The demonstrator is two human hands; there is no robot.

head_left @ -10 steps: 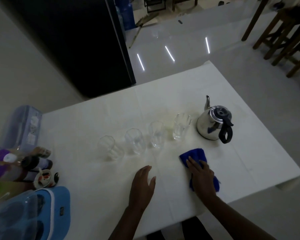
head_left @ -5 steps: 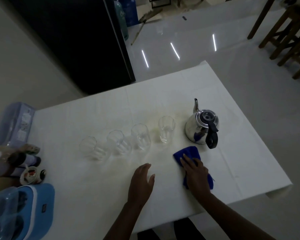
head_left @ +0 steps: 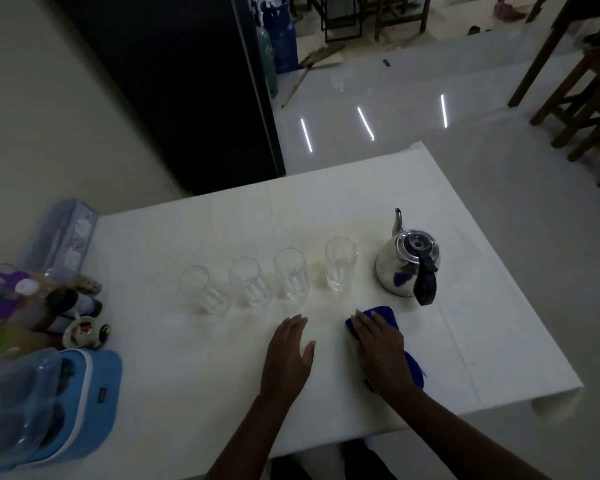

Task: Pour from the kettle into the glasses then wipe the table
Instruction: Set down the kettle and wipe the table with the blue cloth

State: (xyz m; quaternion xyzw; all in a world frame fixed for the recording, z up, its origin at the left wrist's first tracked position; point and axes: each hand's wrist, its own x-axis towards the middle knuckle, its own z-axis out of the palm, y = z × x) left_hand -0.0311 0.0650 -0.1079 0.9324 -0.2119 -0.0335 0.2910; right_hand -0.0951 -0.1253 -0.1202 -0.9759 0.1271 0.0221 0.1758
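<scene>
- Right hand (head_left: 383, 355) pressed flat on the blue cloth (head_left: 407, 367), fingers (head_left: 369, 323) spread and extended, palm down: pinning the cloth to the table, not clenched around it.
- Cloth showing ahead of the fingertips and out past the little-finger side; rest hidden under the palm.
- Compared with 1 s ago and 0.5 s ago: same flat press, same cloth beneath, fingertips pointing the same way toward the kettle. Little net shift of hand against kettle; most of the apparent change looks like head-camera motion.
- Left hand (head_left: 286, 358) released, open and empty, resting palm down on the white table (head_left: 482, 341) just beside the right hand's thumb side, as in both earlier pictures. Likely bracing.
- Just beyond the right fingertips: steel kettle (head_left: 407, 263), upright, black handle toward the hand, spout away. Near the cloth but apart from it.
- Beyond the left fingertips and across to the kettle: 4 clear glasses (head_left: 290, 273) in a row, upright, apart from both hands. Fill level hard to judge in the dim light.
- Faint yellowish stain (head_left: 321, 268) on the table around the glass nearest the kettle, ahead of the cloth.
- Judgement: pouring done, wiping in hand; stain not yet reached, so the stroke probably needs to travel forward between glass and kettle.
- Risk: knocking the nearest glass or the kettle handle with the cloth.
- Far off the left hand's outer side: clutter of bottles and a light-blue case (head_left: 84, 403), untouched.
</scene>
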